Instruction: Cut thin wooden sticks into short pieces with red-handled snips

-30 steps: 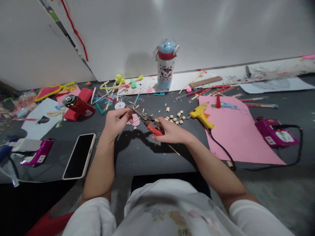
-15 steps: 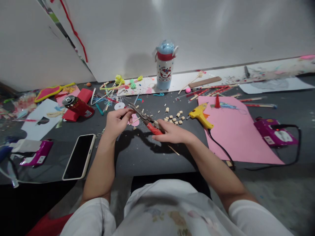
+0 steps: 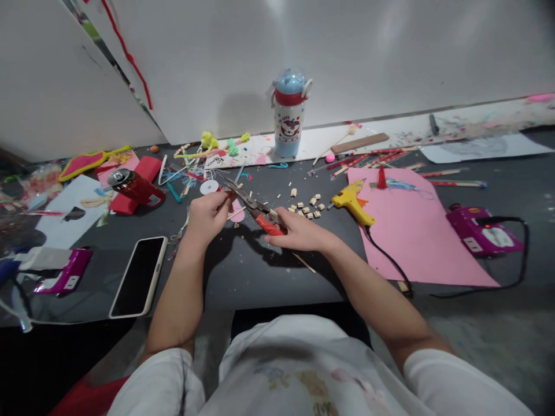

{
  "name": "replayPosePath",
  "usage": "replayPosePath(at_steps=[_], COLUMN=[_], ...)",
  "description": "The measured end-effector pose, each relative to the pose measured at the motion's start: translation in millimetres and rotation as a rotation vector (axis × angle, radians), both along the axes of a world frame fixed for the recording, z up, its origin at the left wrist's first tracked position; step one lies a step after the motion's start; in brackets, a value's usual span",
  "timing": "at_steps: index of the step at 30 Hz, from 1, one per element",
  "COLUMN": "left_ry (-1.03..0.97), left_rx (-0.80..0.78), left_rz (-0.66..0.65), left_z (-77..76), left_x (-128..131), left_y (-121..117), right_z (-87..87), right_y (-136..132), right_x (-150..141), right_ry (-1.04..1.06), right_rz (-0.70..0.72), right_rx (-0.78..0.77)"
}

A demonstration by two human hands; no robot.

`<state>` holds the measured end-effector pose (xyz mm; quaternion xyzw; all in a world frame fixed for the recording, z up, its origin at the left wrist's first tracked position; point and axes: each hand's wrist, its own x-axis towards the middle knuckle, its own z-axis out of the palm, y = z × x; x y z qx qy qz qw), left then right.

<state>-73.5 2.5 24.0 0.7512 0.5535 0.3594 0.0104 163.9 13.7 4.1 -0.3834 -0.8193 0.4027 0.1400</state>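
My right hand (image 3: 299, 230) is wrapped round the red handles of a pair of scissors (image 3: 254, 209), whose dark metal blades point up and left. The blade tips lie beside the fingertips of my left hand (image 3: 210, 215). Its thumb and fingers are pinched together; what is between them is too small to make out. Just past them a pink oval piece (image 3: 237, 211) and a white disc (image 3: 208, 187) lie on the dark table. Several short pale wooden pieces (image 3: 307, 207) are scattered beyond my right hand, and a thin wooden stick (image 3: 304, 263) lies below it.
A yellow glue gun (image 3: 353, 202) rests partly on pink paper (image 3: 403, 242) at the right, its cord trailing to a purple power box (image 3: 481, 231). A drink bottle (image 3: 289, 115) stands at the back. To the left are a tilted red can (image 3: 139, 189) and a phone (image 3: 139, 277).
The view has shifted very slightly. Both hands and the scissors stay in nearly the same place, with the left fingers still pinched near the blade tips.
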Motion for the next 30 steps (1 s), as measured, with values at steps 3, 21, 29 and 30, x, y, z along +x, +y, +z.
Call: replayPosePath(at_steps=[3,21,29,30], left_ry=[-0.109,-0.436,-0.398,-0.371], left_rx=[-0.128,-0.425,-0.402,-0.383], left_rz=[-0.041,-0.179,-0.127,-0.115], left_z=[5.6,12.3,7.3,6.5], left_x=[-1,-3,-1,0], left_y=[-1,-3,1,1], right_z=[0.5,6.0,5.6,5.5], right_y=[-1,-2,-2,-2], right_x=[0,4,4,4], right_ry=[-0.007,0.0,-0.026,-0.039], right_rz=[0.015,0.074,0.077,0.066], right_rx=[-0.001,-0.031,-0.046,-0.039])
